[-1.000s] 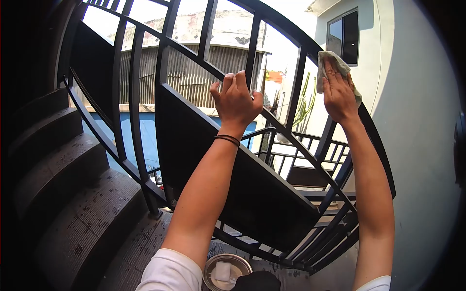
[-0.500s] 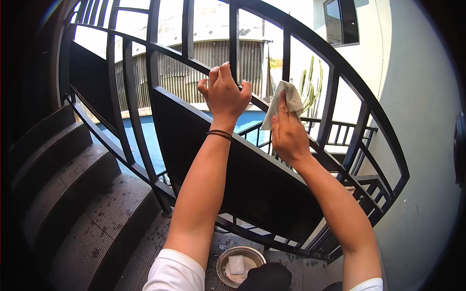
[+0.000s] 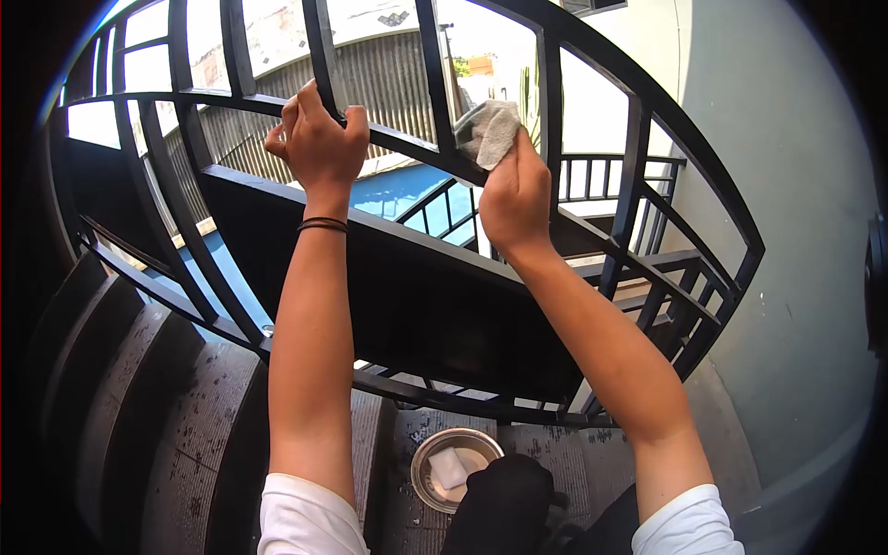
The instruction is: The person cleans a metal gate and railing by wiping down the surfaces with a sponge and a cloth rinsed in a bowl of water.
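Note:
My left hand [image 3: 319, 148] is closed around the sloping middle rail of the black metal railing [image 3: 398, 141], with a dark band on its wrist. To the right, my right hand [image 3: 518, 199] holds a light grey cloth [image 3: 490, 134] against a vertical bar just above that same rail. The thumb and part of the fingers show; the other fingers are hidden behind the cloth. Below both arms runs a solid black panel [image 3: 416, 287] of the railing.
A round metal bowl [image 3: 421, 472] with a white block [image 3: 449, 468] in it stands on the tiled floor by my knee [image 3: 504, 504]. Dark steps [image 3: 185, 425] with wet spots curve up at the left. A pale wall [image 3: 795, 277] stands at the right.
My right hand with the cloth has moved from the curved top rail down and left to the bars near the middle rail. My left hand stays on the rail; the view has shifted.

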The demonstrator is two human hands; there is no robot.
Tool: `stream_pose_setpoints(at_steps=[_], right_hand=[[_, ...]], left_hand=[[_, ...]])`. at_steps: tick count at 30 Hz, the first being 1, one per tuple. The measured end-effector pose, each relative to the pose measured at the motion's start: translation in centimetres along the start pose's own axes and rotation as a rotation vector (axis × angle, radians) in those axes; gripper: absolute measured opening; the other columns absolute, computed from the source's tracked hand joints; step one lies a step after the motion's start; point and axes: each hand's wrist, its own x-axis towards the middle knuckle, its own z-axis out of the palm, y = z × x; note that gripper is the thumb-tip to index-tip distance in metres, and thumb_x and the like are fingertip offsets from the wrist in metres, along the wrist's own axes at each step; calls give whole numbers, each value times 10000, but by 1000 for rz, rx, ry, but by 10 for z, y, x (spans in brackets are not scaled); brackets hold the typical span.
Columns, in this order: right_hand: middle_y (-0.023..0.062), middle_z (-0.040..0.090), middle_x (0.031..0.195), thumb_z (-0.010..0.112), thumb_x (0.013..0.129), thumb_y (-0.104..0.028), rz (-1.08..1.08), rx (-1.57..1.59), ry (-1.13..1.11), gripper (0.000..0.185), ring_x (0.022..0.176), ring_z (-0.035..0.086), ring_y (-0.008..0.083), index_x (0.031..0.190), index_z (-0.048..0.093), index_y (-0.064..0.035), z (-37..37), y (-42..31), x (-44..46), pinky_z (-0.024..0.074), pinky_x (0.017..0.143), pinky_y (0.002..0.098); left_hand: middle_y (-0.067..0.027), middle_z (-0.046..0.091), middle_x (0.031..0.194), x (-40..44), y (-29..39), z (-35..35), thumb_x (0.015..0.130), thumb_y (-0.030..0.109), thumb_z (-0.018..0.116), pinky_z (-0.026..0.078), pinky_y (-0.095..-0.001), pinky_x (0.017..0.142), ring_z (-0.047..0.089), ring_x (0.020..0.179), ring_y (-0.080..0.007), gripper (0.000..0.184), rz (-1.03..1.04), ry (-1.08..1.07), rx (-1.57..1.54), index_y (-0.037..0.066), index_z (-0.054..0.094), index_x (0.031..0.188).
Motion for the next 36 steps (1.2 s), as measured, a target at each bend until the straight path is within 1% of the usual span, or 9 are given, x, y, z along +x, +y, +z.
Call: stream_pose_setpoints(at_steps=[2, 4, 8, 11, 14, 19, 26, 31, 36], right_hand=[[149, 659, 874, 366, 1041, -198, -51, 200, 261, 300, 760, 648, 262, 1069, 556, 32, -18, 3, 0, 512, 733, 345], [128, 656, 917, 368, 1047, -209, -91, 164, 341, 300, 793, 639, 219, 1081, 550, 26, -37, 0, 10, 516, 752, 322], [267, 650, 1033, 440, 980, -133, -15, -271, 33, 251, 863, 660, 440, 1117, 558, 41, -59, 27, 23, 541, 812, 441], [306, 497, 1386, 513, 946, -117, -445, -590, -9, 376, 1171, 578, 469, 1268, 552, 75, -57, 68, -16, 505, 982, 477], [225, 480, 1454, 558, 917, -127, -590, -823, -105, 462, 1338, 481, 401, 1354, 541, 20, -84, 90, -58, 394, 1103, 484], [163, 451, 1501, 521, 943, -208, -431, -1078, -169, 522, 1438, 363, 354, 1419, 477, 3, -150, 118, -103, 190, 1196, 482], [320, 290, 1544, 484, 930, -124, -84, -936, 120, 540, 1445, 264, 481, 1417, 413, 99, -245, 170, -159, 212, 1203, 514], [274, 372, 1526, 478, 925, -126, -16, -1166, 46, 515, 1470, 264, 436, 1386, 460, 102, -241, 143, -147, 76, 1189, 576], [263, 366, 1534, 466, 923, -143, -3, -1040, 54, 492, 1468, 291, 386, 1354, 481, 92, -217, 135, -124, 159, 1199, 530]], left_hand=[[-78, 680, 1053, 0, -1, 3, 772, 265, 574, 233, -506, 1033, 538, 1219, -209, 504, 14, 27, 12, 35, 549, 1219], [-84, 685, 1036, 0, -2, 5, 772, 265, 577, 234, -508, 1031, 549, 1205, -211, 499, 13, 24, 17, 37, 555, 1215], [-108, 684, 1036, 0, -6, 11, 790, 286, 567, 242, -521, 1026, 557, 1202, -227, 499, 72, 105, 16, 28, 561, 1217], [-142, 705, 1085, 2, -8, 15, 803, 326, 550, 185, -503, 1056, 538, 1226, -266, 554, 56, 66, -1, 22, 543, 1267], [-197, 689, 1143, 6, -13, 17, 815, 359, 537, 180, -500, 1058, 533, 1243, -290, 582, 67, 18, 38, -1, 548, 1273], [-254, 627, 1265, 15, -20, 24, 818, 442, 520, 164, -444, 1149, 476, 1320, -353, 702, 70, -30, 70, -20, 522, 1347], [-224, 647, 1243, 16, -1, 20, 835, 448, 516, 143, -496, 1129, 474, 1324, -339, 666, -2, -68, 97, 22, 540, 1347], [-247, 624, 1271, 22, -13, 31, 838, 455, 508, 147, -514, 1131, 483, 1324, -350, 668, 22, -86, 195, 6, 541, 1333], [-242, 572, 1362, 34, -45, 48, 849, 529, 514, 130, -544, 1145, 465, 1350, -386, 763, -16, -112, 287, 27, 473, 1422]])
